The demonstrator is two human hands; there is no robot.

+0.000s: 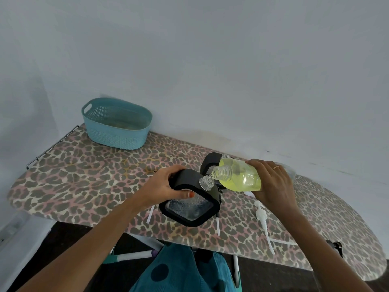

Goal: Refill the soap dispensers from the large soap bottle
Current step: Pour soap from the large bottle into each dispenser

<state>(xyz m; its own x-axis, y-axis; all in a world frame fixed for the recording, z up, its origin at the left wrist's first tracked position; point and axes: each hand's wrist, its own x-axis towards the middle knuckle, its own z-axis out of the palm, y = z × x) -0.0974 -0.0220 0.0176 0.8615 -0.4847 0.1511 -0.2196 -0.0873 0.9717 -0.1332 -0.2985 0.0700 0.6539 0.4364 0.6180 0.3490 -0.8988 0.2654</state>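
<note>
Left hand (166,186) grips tilted black dispenser (189,204) — right hand (271,182) holds lrg soap bottle (242,175) sideways, mouth at its neck, over ironing board (84,175).

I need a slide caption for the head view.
Right hand tips the large soap bottle toward the dispenser gripped by the left hand, above a leopard-print ironing board.

Home setting, likely a laundry or utility corner.
Shown by an ironing board (84,175) in a leopard-print cover set against a plain pale wall (210,60), a teal plastic basket (117,131) standing at its far left end, dark floor (69,234) below.
</note>
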